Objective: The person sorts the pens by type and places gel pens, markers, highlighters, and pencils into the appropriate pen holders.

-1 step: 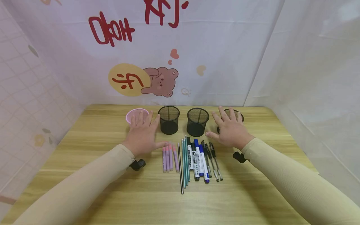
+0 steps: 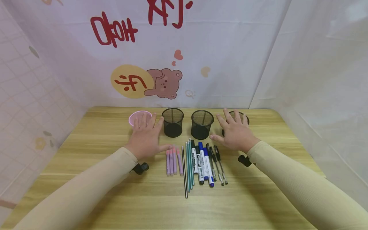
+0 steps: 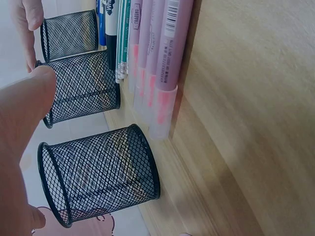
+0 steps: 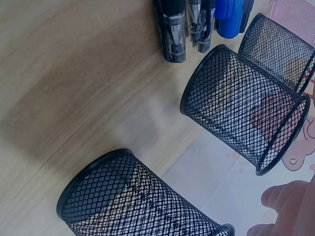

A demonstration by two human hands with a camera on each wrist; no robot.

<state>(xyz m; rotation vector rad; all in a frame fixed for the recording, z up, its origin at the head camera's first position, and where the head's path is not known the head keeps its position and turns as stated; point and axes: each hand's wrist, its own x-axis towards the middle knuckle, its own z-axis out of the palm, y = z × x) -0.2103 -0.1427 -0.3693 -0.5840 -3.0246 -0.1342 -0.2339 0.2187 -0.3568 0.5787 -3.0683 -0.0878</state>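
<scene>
My left hand (image 2: 145,139) is spread flat with straight fingers, partly hiding a pink mesh pen cup (image 2: 140,114). Its thumb reaches toward the capped ends of several light-purple highlighters (image 2: 171,163). On the other side, my right hand (image 2: 236,134) has its fingers spread in front of a black mesh pen cup (image 4: 147,201), covering most of it in the head view. Neither hand holds anything. Between them stand two more black mesh cups, a left one (image 2: 173,123) and a right one (image 2: 202,125), both upright with nothing visible inside.
Right of the highlighters lie a black pencil (image 2: 185,175), three green pencils (image 2: 189,169), black-capped markers (image 2: 198,164), blue-capped markers (image 2: 205,163) and black gel pens (image 2: 217,159), side by side on the wooden table (image 2: 161,210). A printed white cloth (image 2: 218,48) hangs behind the table.
</scene>
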